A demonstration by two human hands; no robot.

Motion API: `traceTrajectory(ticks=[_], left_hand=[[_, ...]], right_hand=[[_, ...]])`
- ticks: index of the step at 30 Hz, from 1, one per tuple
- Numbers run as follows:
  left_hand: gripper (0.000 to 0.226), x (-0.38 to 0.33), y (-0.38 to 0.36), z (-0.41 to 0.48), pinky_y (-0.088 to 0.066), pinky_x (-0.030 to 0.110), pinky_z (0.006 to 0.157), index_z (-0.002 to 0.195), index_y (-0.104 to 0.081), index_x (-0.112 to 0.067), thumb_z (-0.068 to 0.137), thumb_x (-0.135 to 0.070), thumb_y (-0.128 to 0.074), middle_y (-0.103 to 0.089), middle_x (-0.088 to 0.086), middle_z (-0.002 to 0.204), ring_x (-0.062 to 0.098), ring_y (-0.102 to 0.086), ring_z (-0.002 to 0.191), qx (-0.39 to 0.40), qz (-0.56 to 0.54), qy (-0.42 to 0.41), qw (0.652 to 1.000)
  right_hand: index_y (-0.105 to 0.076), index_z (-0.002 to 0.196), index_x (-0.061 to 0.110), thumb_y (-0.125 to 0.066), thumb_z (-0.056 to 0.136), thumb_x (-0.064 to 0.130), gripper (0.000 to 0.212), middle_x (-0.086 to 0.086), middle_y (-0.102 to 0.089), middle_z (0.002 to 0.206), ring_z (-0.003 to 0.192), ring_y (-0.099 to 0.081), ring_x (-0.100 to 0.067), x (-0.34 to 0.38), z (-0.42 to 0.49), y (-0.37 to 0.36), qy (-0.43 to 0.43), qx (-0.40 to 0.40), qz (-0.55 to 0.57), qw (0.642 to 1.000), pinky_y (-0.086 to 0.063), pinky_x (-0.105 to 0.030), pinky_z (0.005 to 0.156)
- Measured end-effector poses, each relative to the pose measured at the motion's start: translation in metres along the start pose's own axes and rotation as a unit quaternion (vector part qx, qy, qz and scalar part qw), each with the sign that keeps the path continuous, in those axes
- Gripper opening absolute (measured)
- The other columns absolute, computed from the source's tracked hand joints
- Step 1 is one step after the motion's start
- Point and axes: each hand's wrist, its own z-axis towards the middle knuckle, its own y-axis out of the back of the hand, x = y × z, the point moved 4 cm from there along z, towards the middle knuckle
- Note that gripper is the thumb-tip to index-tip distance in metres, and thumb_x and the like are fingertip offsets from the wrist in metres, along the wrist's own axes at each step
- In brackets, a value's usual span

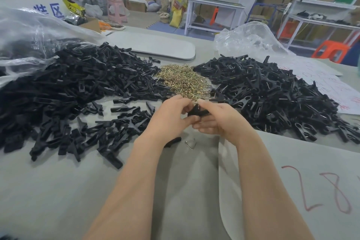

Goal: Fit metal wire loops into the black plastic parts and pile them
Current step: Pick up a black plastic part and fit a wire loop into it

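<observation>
Pinching one black plastic part between them, both hands work just above the worktop. The left hand has its grip closed on the part's left end, fingers curled round it. The right hand has its grip closed on the other end, thumb on top. Whether a wire is already in the part I cannot tell — the fingers hide it.

The step in hand looks like the fitting itself. Just nearer than the hands a loose wire loop lies on the worktop, close to a stray black part by the left wrist. Just beyond the hands sits the heap of brass-coloured wire loops, with a black heap on each side. The left heap spills from a clear plastic bag and looks bare of wire. The right heap shows glints of metal, so it is probably the finished pile.

The next move likely calls for a steady hold on the part while the wire ends are pressed home — then a short toss onto the right heap.
</observation>
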Motion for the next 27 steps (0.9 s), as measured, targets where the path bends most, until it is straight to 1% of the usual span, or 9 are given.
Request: traceTrajectory(ticks=[4, 8, 10, 13, 16, 18, 20, 23, 27], left_hand=[[0.016, 0.004, -0.002, -0.001, -0.047, 0.035, 0.077, 0.085, -0.056, -0.022, 0.083, -0.032, -0.069, -0.052, -0.009, 0.087, 0.015, -0.054, 0.085, 0.025, 0.047, 0.04, 0.998], [0.014, 0.008, -0.003, -0.002, -0.051, 0.039, 0.076, 0.087, -0.056, -0.022, 0.085, -0.031, -0.067, -0.061, -0.004, 0.09, 0.017, -0.059, 0.082, 0.026, 0.031, 0.086, 0.995], [0.015, 0.011, 0.001, 0.0, -0.049, 0.036, 0.075, 0.088, -0.056, -0.019, 0.085, -0.03, -0.067, -0.061, -0.004, 0.086, 0.016, -0.059, 0.08, -0.014, 0.01, 0.105, 0.994], [0.014, 0.019, 0.01, 0.0, -0.043, 0.023, 0.068, 0.095, -0.058, -0.024, 0.086, -0.03, -0.067, -0.056, -0.016, 0.078, -0.002, -0.054, 0.073, -0.086, -0.078, 0.154, 0.981], [0.014, 0.025, 0.022, 0.0, -0.041, 0.01, 0.066, 0.096, -0.061, -0.023, 0.087, -0.032, -0.066, -0.059, -0.017, 0.08, -0.003, -0.056, 0.076, -0.176, -0.154, 0.185, 0.954], [0.019, 0.028, 0.027, -0.001, -0.047, 0.015, 0.075, 0.096, -0.062, -0.017, 0.087, -0.034, -0.066, -0.063, -0.009, 0.086, 0.008, -0.062, 0.085, -0.226, -0.225, 0.202, 0.926], [0.02, 0.03, 0.028, -0.003, -0.054, 0.025, 0.08, 0.094, -0.062, -0.013, 0.088, -0.033, -0.065, -0.066, -0.003, 0.089, 0.011, -0.066, 0.086, -0.255, -0.348, 0.224, 0.874], [0.014, 0.032, 0.027, -0.006, -0.054, 0.019, 0.07, 0.087, -0.06, -0.017, 0.09, -0.03, -0.063, -0.065, -0.005, 0.083, 0.003, -0.066, 0.074, -0.278, -0.494, 0.253, 0.784], [0.019, 0.038, 0.024, -0.007, -0.052, 0.018, 0.069, 0.09, -0.06, -0.017, 0.089, -0.035, -0.063, -0.065, -0.004, 0.087, 0.004, -0.064, 0.078, -0.281, -0.55, 0.29, 0.731]], right_hand=[[-0.07, 0.082, 0.008, -0.06, 0.092, 0.022, 0.02, 0.0, -0.066, 0.065, 0.054, -0.061, -0.009, 0.006, 0.0, 0.01, 0.096, -0.11, -0.117, 0.982, -0.048, -0.017, 0.052], [-0.069, 0.075, 0.007, -0.06, 0.091, 0.027, 0.027, 0.002, -0.056, 0.056, 0.057, -0.051, -0.014, 0.006, 0.006, 0.013, 0.155, -0.244, -0.225, 0.93, -0.041, -0.029, 0.064], [-0.068, 0.072, 0.012, -0.06, 0.091, 0.026, 0.025, 0.0, -0.059, 0.057, 0.061, -0.055, -0.018, 0.005, 0.009, 0.006, 0.166, -0.254, -0.203, 0.931, -0.046, -0.033, 0.068], [-0.064, 0.068, 0.019, -0.059, 0.091, 0.021, 0.023, 0.001, -0.06, 0.057, 0.057, -0.055, -0.015, 0.001, 0.015, 0.0, 0.147, -0.251, -0.147, 0.945, -0.051, -0.039, 0.07], [-0.068, 0.093, 0.002, -0.055, 0.092, 0.008, 0.014, -0.004, -0.063, 0.069, 0.059, -0.057, -0.013, -0.007, 0.02, -0.001, 0.109, -0.236, -0.092, 0.961, -0.054, -0.033, 0.072], [-0.06, 0.118, 0.0, -0.051, 0.093, 0.003, 0.027, -0.008, -0.066, 0.091, 0.072, -0.062, -0.014, -0.007, 0.021, -0.005, 0.095, -0.195, -0.119, 0.969, -0.055, -0.031, 0.08], [-0.054, 0.129, 0.008, -0.05, 0.093, 0.004, 0.037, -0.006, -0.065, 0.112, 0.092, -0.062, -0.015, -0.001, 0.02, -0.006, 0.115, -0.183, -0.212, 0.953, -0.049, -0.026, 0.089], [-0.056, 0.126, 0.014, -0.048, 0.093, 0.007, 0.035, -0.002, -0.062, 0.12, 0.105, -0.057, -0.014, 0.008, 0.02, -0.006, 0.13, -0.217, -0.294, 0.922, -0.037, -0.014, 0.085], [-0.062, 0.119, 0.02, -0.046, 0.092, 0.008, 0.033, -0.002, -0.061, 0.125, 0.117, -0.054, -0.021, 0.008, 0.033, -0.007, 0.067, -0.26, -0.331, 0.905, -0.041, -0.03, 0.099]])
